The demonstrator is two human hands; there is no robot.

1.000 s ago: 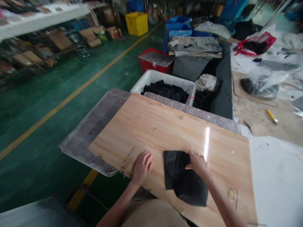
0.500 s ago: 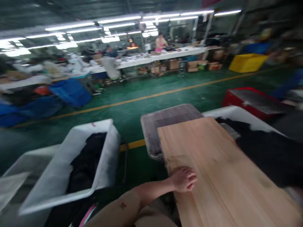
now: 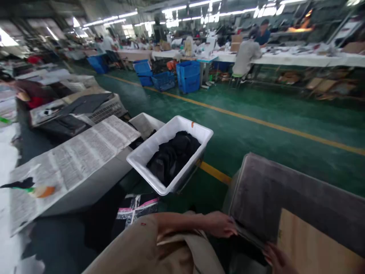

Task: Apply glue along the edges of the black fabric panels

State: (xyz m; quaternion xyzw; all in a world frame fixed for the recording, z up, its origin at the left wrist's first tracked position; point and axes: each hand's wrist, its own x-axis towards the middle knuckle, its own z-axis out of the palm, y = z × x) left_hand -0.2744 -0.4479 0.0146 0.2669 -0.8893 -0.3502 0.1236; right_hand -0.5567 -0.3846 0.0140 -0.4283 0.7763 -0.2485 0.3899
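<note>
My left hand (image 3: 221, 224) is closed at the near left edge of a grey-brown lid or bin top (image 3: 265, 190), pinching something thin and dark there. Further right, my right hand (image 3: 275, 257) touches the same near edge; it is partly cut off by the frame's bottom and blurred, so its grip is unclear. A light wooden board (image 3: 310, 243) lies on the grey top, right of my right hand. Left of my left hand stands a white bin (image 3: 178, 123) with black cloth (image 3: 173, 156) in it.
A newspaper-like sheet (image 3: 76, 160) covers a surface at left, with a small orange-handled tool (image 3: 44, 191) on it. A plastic-wrapped packet (image 3: 137, 207) lies near my left sleeve. Blue bins (image 3: 188, 76) and a seated person (image 3: 245, 57) are across the green floor.
The view has swung left, so the board now shows at lower right. My left hand has gone from the board to the grey top's edge. My right hand has come into view.
</note>
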